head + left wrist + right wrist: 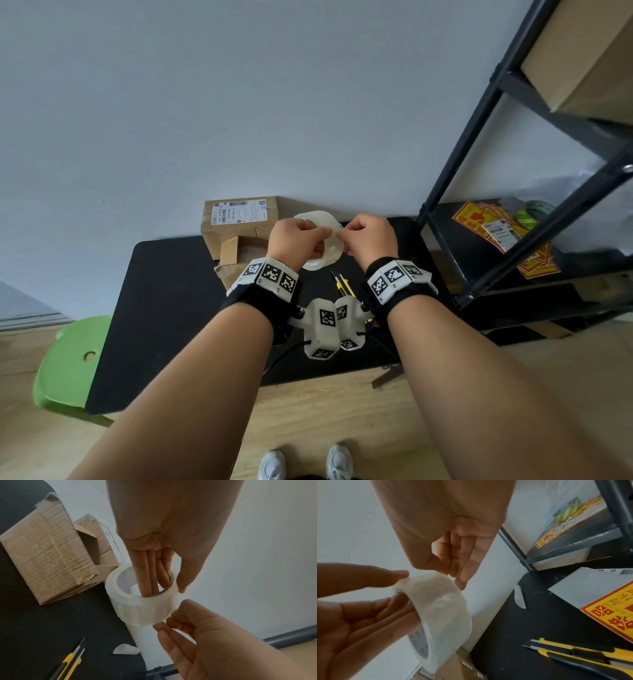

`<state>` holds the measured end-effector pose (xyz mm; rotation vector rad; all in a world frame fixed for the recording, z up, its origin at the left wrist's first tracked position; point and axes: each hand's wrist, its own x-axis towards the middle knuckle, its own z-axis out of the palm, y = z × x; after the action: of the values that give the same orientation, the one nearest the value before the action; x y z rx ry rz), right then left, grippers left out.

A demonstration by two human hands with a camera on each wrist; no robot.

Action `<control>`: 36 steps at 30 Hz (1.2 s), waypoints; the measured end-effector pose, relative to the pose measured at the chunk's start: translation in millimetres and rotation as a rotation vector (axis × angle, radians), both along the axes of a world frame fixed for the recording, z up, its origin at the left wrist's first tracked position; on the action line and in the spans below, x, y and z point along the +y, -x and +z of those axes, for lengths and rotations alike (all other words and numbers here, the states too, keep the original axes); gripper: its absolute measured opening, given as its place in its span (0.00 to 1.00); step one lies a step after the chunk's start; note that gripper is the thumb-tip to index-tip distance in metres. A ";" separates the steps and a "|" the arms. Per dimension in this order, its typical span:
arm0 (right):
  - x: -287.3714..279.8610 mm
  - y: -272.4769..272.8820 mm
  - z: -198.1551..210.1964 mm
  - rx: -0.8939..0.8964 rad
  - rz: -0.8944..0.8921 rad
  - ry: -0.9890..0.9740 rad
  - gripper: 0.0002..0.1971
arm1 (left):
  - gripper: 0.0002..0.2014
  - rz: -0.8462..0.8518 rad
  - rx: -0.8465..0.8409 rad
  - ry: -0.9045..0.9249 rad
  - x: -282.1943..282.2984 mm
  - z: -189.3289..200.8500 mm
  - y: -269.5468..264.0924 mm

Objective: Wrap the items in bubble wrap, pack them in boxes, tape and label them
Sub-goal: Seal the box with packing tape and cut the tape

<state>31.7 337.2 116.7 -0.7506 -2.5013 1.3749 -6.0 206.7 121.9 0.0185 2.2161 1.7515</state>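
We count two hands, a left hand (297, 236) and a right hand (368, 238). We see one clear tape roll (140, 600) and two cardboard boxes (236, 236). On the black table (164, 308) lie two yellow utility knives (583, 654). We count one green stool (68, 366), one metal shelf (513, 192) and two white shoes (305, 462).

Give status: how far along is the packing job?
Done: one brown cardboard box by the wall looks closed and carries a printed label. In hand: left hand holds the clear packing-tape roll, fingers through its core; right hand picks at its edge. Left: open cardboard box, untaped.
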 end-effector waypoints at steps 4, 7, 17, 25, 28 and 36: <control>-2.0 -4.1 -0.1 0.046 -0.049 0.102 0.05 | 0.10 0.050 0.000 -0.011 -1.4 0.2 -0.3; -1.3 -6.4 -0.5 0.074 -0.029 0.184 0.06 | 0.09 0.086 -0.016 -0.043 -3.9 0.9 -0.2; 4.3 -7.8 0.8 -0.001 0.028 0.283 0.10 | 0.12 0.196 -0.159 -0.204 -10.3 2.5 5.0; 7.8 -8.0 -6.6 0.075 -0.073 0.282 0.16 | 0.15 0.194 -0.281 -0.344 -13.7 8.7 9.7; 1.9 -6.8 -7.6 0.088 -0.062 0.252 0.14 | 0.15 0.179 -0.310 -0.383 -10.0 13.2 8.7; 7.5 -9.0 4.3 0.103 -0.049 0.395 0.16 | 0.07 0.210 -0.327 -0.414 -13.6 8.9 12.3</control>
<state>40.7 344.7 121.0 -0.7793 -2.1428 1.8643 -18.3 193.1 130.8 -0.3906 1.6489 2.1208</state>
